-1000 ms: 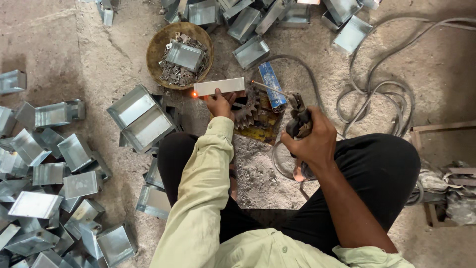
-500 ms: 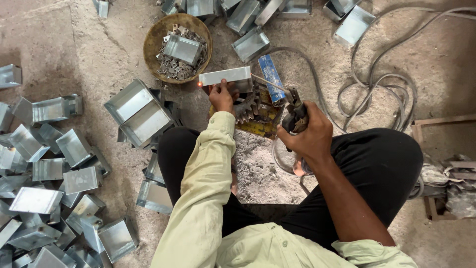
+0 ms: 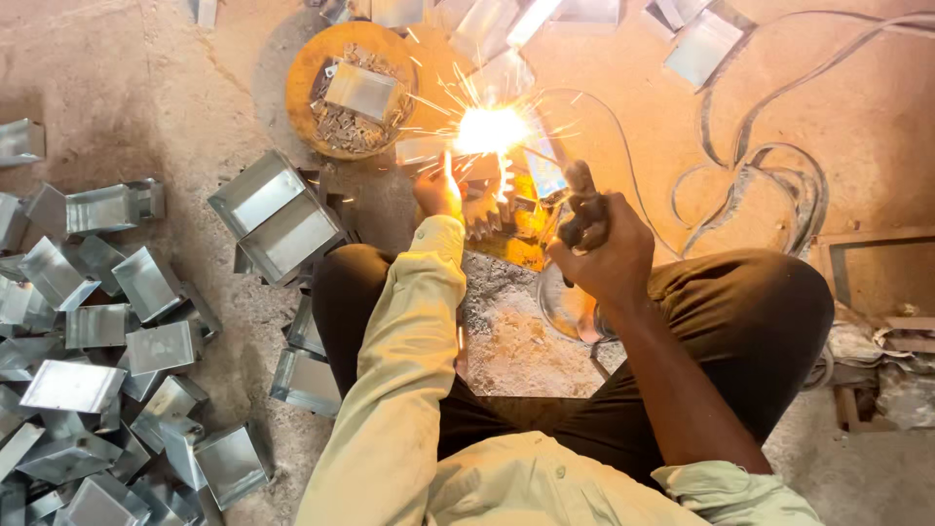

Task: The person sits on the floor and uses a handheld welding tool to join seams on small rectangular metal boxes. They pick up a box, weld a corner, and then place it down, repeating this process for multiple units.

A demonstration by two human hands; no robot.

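A bright welding flash (image 3: 490, 129) throws sparks over the floor in front of my knees. My left hand (image 3: 437, 191) sits just below the flash, fingers closed on a small metal box piece that the glare mostly hides. My right hand (image 3: 596, 248) grips the dark handle of a welding holder (image 3: 581, 202), its tip pointing into the flash. A toothed gear block (image 3: 484, 212) lies under the work between the two hands.
A round bowl (image 3: 304, 73) of small metal parts with a box on top stands at the back. Many folded sheet-metal boxes (image 3: 97, 331) pile at the left, two (image 3: 278, 216) by my left knee. Cables (image 3: 760, 166) loop at the right, beside a wooden frame (image 3: 877, 273).
The arc has struck: a bright flash and sparks now cover the box piece, which before was plainly seen in my left hand. My right hand has brought the holder's tip to it.
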